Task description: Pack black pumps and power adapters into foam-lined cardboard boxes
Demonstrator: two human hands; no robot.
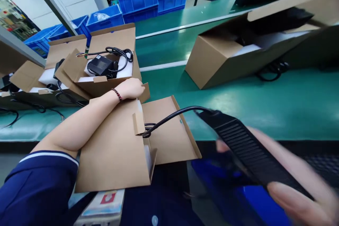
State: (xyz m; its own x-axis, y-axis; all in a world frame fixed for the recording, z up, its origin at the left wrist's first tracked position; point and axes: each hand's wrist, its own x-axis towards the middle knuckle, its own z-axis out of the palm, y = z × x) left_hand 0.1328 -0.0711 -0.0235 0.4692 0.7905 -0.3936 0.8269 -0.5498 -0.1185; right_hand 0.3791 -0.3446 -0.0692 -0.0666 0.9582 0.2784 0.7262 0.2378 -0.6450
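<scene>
Your right hand [296, 197], blurred, held a black ribbed power brick [249, 144] just right of an open cardboard box [111, 152].

You had those fingers closed beneath the brick; your left hand [129, 90] lay on a box flap [144, 93], its fingers curled slightly and not clearly gripping, though you could not tell for sure. The black cable [174, 120] ran from the brick to a coil at the box's opening. A taut cable could have pulled the brick from your grip or bent the flap. Blur hid your exact finger placement, the box's inside stayed out of sight, and the brick's far end was obscured.
</scene>
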